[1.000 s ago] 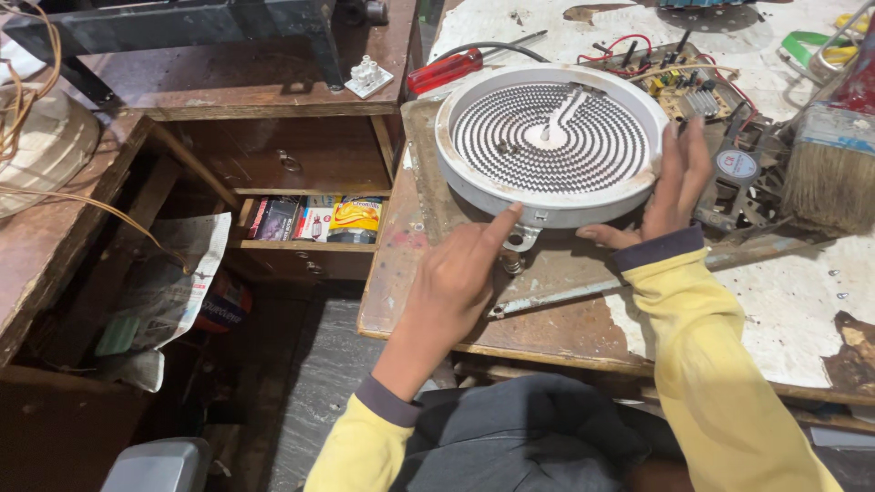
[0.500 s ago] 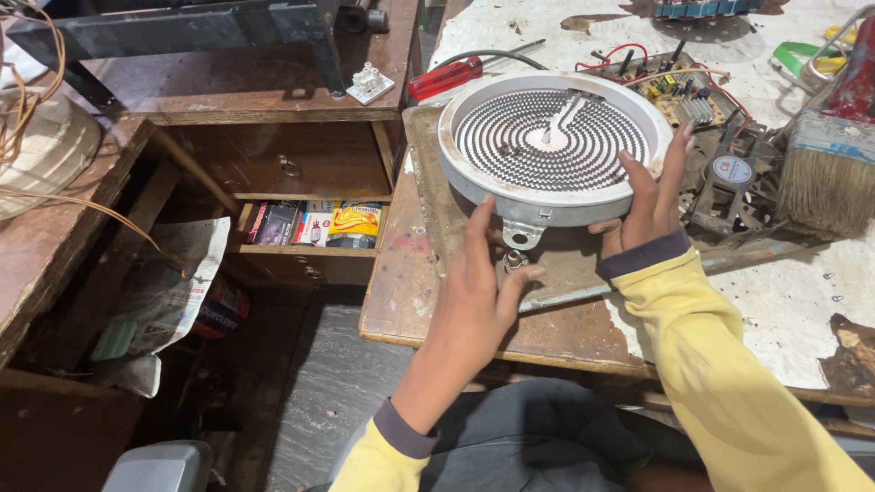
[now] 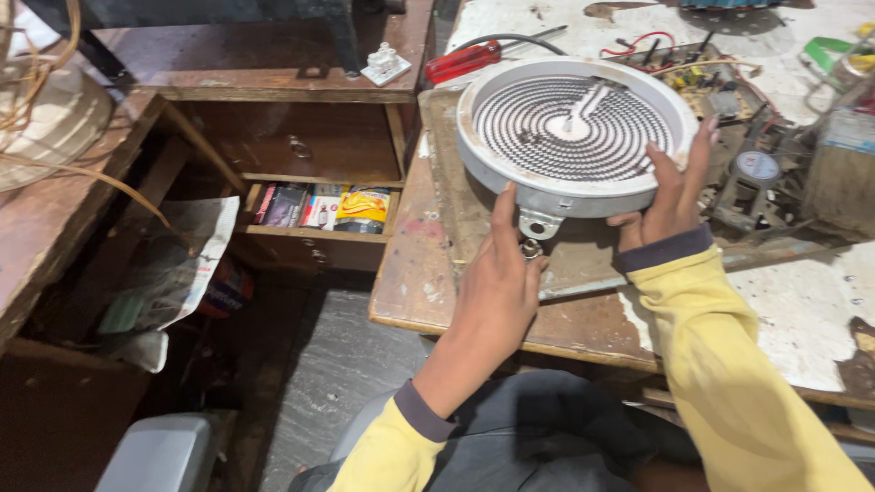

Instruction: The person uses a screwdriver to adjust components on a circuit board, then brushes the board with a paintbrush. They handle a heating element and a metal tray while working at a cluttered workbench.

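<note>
One round heating element sits tilted over the tabletop. Right hand clasps its rim; left hand pinches something small and indistinct beneath its tab.

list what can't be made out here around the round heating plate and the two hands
All in the head view:
- Underside of the round heating plate: hidden by its own rim.
- Small fitting under the plate's tab: covered by the left hand; too small to identify.
- Right hand palm: pressed against the rim, out of sight.
- Circuit board: partly behind the plate.
- Brush: cut off by the right edge.
</note>
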Tool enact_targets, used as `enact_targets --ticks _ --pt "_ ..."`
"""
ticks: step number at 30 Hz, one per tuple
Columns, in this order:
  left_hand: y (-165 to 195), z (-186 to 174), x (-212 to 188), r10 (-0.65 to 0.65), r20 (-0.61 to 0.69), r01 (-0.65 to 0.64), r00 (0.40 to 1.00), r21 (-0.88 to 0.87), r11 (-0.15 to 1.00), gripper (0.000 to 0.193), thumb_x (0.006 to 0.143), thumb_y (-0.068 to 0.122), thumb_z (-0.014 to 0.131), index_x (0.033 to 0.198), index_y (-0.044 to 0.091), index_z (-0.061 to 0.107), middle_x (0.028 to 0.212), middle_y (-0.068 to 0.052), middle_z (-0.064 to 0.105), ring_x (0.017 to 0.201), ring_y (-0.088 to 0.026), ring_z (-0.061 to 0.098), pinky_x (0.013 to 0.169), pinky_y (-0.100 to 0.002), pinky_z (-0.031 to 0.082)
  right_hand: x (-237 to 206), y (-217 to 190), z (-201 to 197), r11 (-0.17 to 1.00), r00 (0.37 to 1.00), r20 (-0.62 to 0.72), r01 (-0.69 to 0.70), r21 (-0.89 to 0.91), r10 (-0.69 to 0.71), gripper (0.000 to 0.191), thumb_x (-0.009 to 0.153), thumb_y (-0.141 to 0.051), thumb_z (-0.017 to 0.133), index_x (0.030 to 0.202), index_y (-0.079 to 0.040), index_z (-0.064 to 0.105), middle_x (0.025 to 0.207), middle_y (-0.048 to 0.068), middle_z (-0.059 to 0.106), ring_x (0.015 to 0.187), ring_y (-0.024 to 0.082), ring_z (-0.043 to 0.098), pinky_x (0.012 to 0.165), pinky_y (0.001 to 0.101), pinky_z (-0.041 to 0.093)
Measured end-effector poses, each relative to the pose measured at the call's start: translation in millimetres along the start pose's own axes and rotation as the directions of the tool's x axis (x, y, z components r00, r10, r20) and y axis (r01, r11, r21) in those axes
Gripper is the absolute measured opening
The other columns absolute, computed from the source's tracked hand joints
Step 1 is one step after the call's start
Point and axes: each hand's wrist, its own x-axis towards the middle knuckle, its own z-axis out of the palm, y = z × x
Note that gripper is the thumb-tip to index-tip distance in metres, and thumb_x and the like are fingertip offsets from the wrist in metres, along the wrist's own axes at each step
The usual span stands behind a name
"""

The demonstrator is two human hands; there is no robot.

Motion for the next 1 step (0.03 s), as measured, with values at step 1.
enact_targets --ticks 1 --pt "-2.1 2.2 0.2 -0.006 -0.006 0.006 1.0 -0.022 1.0 0.088 0.091 0.002 0.068 0.161 0.003 0.015 0.116 -0.031 0.064 0.105 -0.046 0.066 0.087 -0.05 0.052 -0.2 1.4 1.8 1.0 1.0 -0.007 -0.003 0.012 0.003 0.082 0.087 0.009 0.068 0.159 -0.007 0.032 0.17 0.035 -0.001 0.159 0.056 0.009 0.135 0.0522 0.029"
